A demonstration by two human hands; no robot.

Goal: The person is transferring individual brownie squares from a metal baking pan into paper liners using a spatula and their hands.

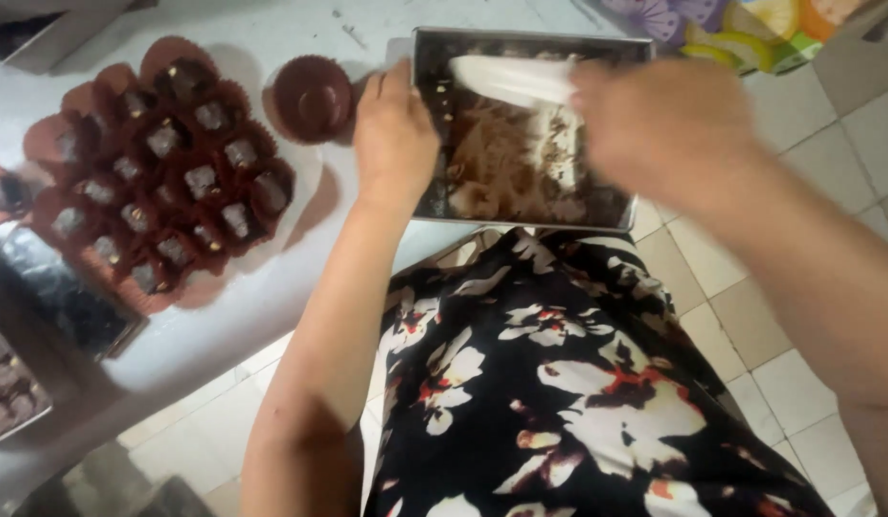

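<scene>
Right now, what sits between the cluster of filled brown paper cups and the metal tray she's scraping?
In the head view, one empty brown paper cup lies between the filled cups and the metal tray; the left hand grips the tray's near edge.

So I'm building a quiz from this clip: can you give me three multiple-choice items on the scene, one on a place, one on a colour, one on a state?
1. Where does the left hand rest?
A. on the metal tray's left edge
B. on the filled cups
C. on the floor

2. What colour are the paper cups?
A. white
B. reddish brown
C. green

3. What state is the lone cup by the tray in?
A. empty
B. filled
C. crushed flat

Answers:
1. A: its fingers grip the left rim of the metal tray.
2. B: all the cups show reddish-brown fluted paper.
3. A: its inside is bare, while the right hand holds a white scraper over the tray.
</scene>
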